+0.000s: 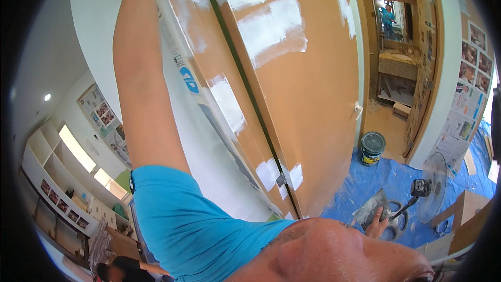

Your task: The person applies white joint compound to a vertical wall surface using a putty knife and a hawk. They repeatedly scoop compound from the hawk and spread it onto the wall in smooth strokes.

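My left arm, in a blue sleeve, reaches up along the wall edge beside the door frame. Its hand lies beyond the top of the picture; only a dark band at the wrist shows. Low on the right, my right hand point(377, 224) grips a flat grey plate point(371, 208) smeared with filler, its fingers at the plate's edge. In front of me stands a tan door point(313, 104) with white filler patches point(274, 26). More white patches mark the frame point(228, 104) on the hinge side, across a dark gap with hinges.
A dark paint bucket point(372, 149) stands on a blue floor sheet point(334, 203) beside the doorway. Nearer are a fan point(432, 190) and a brown box point(467, 206). A washbasin counter point(397, 65) shows through the doorway. Another person point(125, 270) is at the lower left, near shelves point(52, 164).
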`<act>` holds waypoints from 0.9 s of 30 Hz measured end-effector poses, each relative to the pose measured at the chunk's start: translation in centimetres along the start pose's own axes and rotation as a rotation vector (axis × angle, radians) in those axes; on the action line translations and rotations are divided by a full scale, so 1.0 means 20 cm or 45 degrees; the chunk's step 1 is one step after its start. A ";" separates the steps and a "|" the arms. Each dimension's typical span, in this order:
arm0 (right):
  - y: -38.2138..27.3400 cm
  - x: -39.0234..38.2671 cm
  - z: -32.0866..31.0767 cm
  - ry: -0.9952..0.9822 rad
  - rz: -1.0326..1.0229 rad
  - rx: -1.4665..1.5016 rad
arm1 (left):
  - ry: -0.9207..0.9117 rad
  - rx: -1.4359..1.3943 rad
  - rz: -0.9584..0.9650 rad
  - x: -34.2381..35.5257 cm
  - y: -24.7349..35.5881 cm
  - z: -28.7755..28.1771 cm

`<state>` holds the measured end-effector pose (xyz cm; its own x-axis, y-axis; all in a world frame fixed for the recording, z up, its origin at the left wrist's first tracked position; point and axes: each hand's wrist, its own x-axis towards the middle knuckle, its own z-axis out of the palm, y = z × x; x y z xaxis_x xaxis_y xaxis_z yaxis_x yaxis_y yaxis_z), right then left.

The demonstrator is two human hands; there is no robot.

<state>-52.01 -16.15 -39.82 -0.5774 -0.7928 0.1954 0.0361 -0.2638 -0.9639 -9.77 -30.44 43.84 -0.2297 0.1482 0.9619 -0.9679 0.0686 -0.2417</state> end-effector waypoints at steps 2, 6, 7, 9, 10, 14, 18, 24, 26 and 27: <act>-0.01 0.00 0.02 0.004 -0.010 0.002 | 0.021 0.095 -0.055 0.04 0.00 0.01; -0.05 -0.02 0.03 0.008 0.000 0.018 | 0.002 0.081 -0.048 0.09 0.03 0.07; -0.05 -0.03 0.02 -0.016 -0.033 0.072 | 0.007 0.048 -0.007 0.09 0.04 0.08; -0.04 -0.05 0.03 0.020 0.004 0.068 | 0.000 -0.038 0.047 0.08 0.05 0.09; -0.03 -0.05 0.03 0.022 -0.009 0.115 | -0.005 -0.091 0.057 0.07 0.05 0.10; 0.01 -0.03 0.04 0.054 -0.028 0.154 | -0.033 -0.068 0.040 0.04 0.05 0.12; 0.01 -0.01 0.01 0.029 0.005 0.098 | -0.098 -0.019 -0.047 0.02 0.03 0.13; 0.01 0.05 0.00 -0.010 0.068 0.001 | -0.098 0.029 0.014 -0.03 0.05 0.10; 0.01 0.06 0.01 -0.012 0.046 0.022 | -0.050 -0.006 -0.019 -0.08 0.08 0.10; 0.01 0.06 0.01 -0.015 0.056 0.050 | -0.088 0.067 -0.047 -0.11 0.10 0.10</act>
<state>-52.49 -17.31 -39.79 -0.5651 -0.8103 0.1550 0.0932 -0.2494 -0.9639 -11.30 -32.62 41.44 -0.1989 0.0783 0.9769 -0.9794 0.0208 -0.2010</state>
